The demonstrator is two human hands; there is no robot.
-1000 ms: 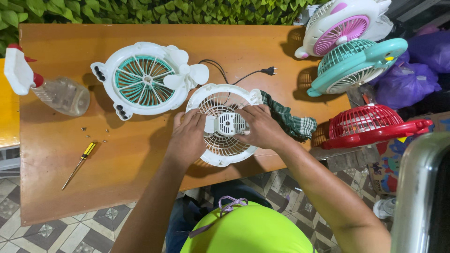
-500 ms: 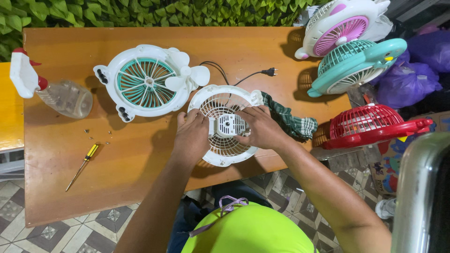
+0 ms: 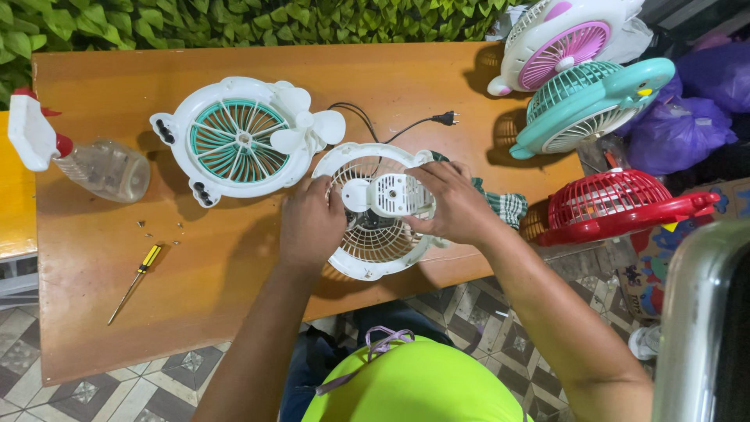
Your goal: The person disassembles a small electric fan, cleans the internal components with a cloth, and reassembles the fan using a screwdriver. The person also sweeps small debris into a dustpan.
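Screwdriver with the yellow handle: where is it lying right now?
The screwdriver lies on the wooden table, on the person's left, below the spray bottle and just under the loose screws.

A: What's the surface?
B: Wooden table (image 3: pixel 234 273). On it: open fan housing (image 3: pixel 375 234), fan grille with blades (image 3: pixel 234 141), spray bottle (image 3: pixel 94 164), screwdriver (image 3: pixel 137 281), loose screws (image 3: pixel 160 228), checked cloth (image 3: pixel 504 205).

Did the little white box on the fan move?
Yes. The white motor box has lifted off the round fan grille and tilted toward the black plug, held between the left hand and right hand.
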